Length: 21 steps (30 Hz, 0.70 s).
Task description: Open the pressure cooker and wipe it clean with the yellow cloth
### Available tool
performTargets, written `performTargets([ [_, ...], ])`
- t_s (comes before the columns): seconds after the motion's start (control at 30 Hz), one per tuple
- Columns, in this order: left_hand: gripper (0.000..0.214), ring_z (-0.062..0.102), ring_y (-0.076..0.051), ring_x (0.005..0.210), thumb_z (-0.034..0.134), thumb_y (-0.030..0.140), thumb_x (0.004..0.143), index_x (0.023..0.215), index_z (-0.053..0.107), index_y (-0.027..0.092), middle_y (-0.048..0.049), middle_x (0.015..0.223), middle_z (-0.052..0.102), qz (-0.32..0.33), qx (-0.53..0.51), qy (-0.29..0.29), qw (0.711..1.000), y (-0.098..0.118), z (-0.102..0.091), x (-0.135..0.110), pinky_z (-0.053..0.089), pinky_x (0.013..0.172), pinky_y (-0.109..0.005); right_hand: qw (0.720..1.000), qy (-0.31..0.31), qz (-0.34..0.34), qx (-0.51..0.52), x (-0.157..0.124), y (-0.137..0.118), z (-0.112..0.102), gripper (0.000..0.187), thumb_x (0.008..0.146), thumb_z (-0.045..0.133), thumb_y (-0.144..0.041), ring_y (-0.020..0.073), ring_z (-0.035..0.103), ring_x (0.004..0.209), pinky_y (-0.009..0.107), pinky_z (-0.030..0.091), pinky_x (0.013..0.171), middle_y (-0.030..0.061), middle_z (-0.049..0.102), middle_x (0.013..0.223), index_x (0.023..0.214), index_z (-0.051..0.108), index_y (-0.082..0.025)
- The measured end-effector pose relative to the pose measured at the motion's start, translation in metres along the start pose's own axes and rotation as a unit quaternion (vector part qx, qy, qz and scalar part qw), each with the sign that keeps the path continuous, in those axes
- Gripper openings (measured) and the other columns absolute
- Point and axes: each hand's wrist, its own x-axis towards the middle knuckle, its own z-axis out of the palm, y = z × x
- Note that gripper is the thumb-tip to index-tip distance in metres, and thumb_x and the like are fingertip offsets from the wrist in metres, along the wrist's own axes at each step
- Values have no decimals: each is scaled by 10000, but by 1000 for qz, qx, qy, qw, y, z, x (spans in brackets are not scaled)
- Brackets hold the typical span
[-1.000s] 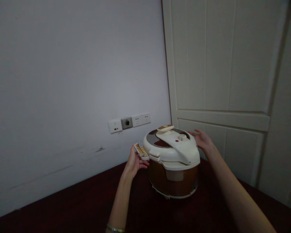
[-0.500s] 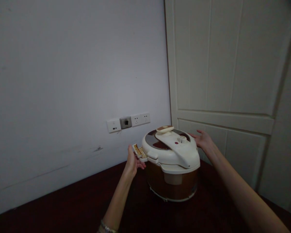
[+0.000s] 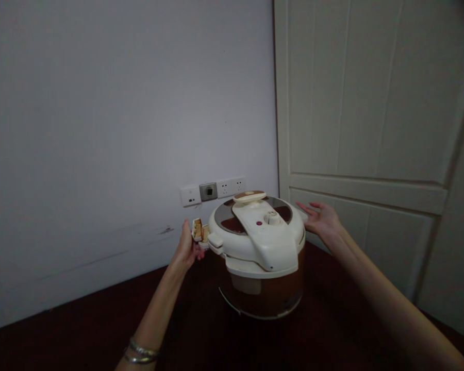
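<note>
A cream and brown electric pressure cooker (image 3: 261, 255), lid on, is between my hands above the dark red tabletop; whether its base touches the surface is too dark to tell. My left hand (image 3: 187, 247) is closed around the side handle (image 3: 204, 238) at its left, where a raised cream piece shows a stained, yellowish-brown inside. At the far right, my right hand (image 3: 325, 221) supports the cooker's other side, palm turned up and some fingers extended; the exact contact is partly hidden. On top are a lid handle (image 3: 249, 196), a round valve knob (image 3: 271, 217) and a red button (image 3: 259, 223).
Behind the cooker stands a pale wall (image 3: 139, 129) with a row of sockets and switch plates (image 3: 209, 191). A white panelled door (image 3: 363, 103) rises close behind my right hand. The dark red tabletop (image 3: 100, 319) runs along the wall.
The cooker has come nearer and shifted left in view, turning slightly, with both hands moving along with it. The sockets have slid a little to the right as the view turned.
</note>
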Motion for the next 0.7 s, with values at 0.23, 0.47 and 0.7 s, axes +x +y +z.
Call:
performTargets([
  [0.23, 539, 392, -103, 212, 159, 486, 942, 701, 523, 170, 15, 396, 490, 76, -17, 150, 986, 31, -5, -69, 270, 220, -175, 989, -128, 68, 39, -5, 7, 26, 444, 703, 436, -196, 292, 620, 861, 443, 546, 670, 179, 582, 977, 1142, 468, -134],
  [0.47, 545, 409, -112, 204, 169, 478, 949, 740, 551, 150, 4, 398, 519, 110, -21, 271, 956, 42, -12, -114, 292, 206, -182, 956, -215, 178, 89, 24, 40, 60, 524, 633, 452, -173, 283, 621, 845, 426, 551, 630, 158, 568, 982, 1157, 435, -144],
  [0.7, 479, 443, -110, 239, 280, 486, 936, 771, 576, 148, 7, 433, 548, 146, -66, 385, 909, 31, -25, -147, 336, 237, -188, 904, -285, 301, 106, 48, 83, 92, 554, 588, 450, -164, 248, 614, 783, 377, 551, 602, 120, 579, 904, 1141, 436, -148],
])
